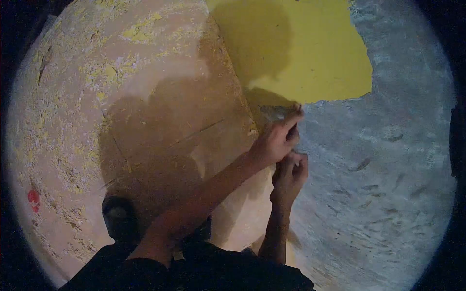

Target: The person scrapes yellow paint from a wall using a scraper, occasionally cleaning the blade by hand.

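Observation:
My left hand (280, 138) reaches up from the lower left, its fingers closed and pointing at the ragged lower edge of a yellow painted area (325, 53). A small dark bit shows at its fingertips and between its fingers; I cannot tell what it is. Just below, my right hand (291, 177) is curled into a fist close against the left one, and whatever it grips is hidden. Both hands lie over the border between the yellow layer and a scraped grey surface (359, 160).
Left of the hands spreads a pale brown floor (184, 140) strewn with yellow and whitish flakes (114, 72). A dark shoe (119, 218) stands near the lower left. Farther left lies a small red object (33, 198). My shadow falls across the brown and yellow areas.

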Available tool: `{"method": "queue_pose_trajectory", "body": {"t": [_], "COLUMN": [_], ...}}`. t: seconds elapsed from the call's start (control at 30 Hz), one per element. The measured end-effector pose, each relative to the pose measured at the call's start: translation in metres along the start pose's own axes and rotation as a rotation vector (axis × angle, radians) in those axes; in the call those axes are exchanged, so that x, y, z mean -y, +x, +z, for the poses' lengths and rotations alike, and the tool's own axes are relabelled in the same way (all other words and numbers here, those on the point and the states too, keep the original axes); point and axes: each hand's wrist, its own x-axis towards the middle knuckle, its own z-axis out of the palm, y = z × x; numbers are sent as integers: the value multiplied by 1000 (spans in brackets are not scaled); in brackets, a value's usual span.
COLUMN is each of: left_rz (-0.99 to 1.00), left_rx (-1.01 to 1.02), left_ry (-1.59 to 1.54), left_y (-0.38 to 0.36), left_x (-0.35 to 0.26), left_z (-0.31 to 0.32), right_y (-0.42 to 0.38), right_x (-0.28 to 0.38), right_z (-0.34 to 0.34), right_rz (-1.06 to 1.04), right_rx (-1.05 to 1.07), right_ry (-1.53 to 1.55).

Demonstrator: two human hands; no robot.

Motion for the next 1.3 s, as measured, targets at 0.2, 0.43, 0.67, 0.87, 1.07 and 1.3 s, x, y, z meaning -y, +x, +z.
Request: {"method": "queue_pose_trajectory", "body": {"t": [0.2, 0.43, 0.67, 0.87, 1.07, 1.3], "left_rz": [194, 86, -35, 43, 150, 89], "left_rx": [-38, 26, 138, 146, 135, 181], "left_ry": [114, 38, 12, 36, 83, -10], "left_y": [3, -4, -8, -1, -1, -6], "left_x": [4, -20, -26, -32, -29, -37], "left_z": [3, -10, -4, -5, 2, 0], "right_y": [1, -4, -9, -9, -8, -16], "right_x": [-5, 2, 22, 25, 26, 31], "right_z": [-2, -7, -2, -1, -7, -7], "right_rz": [-69, -39, 8, -29, 14, -4], "right_rx": [-4, -89, -96, -80, -123, -109], "right_ry": [36, -5, -39, -35, 11, 23]}}
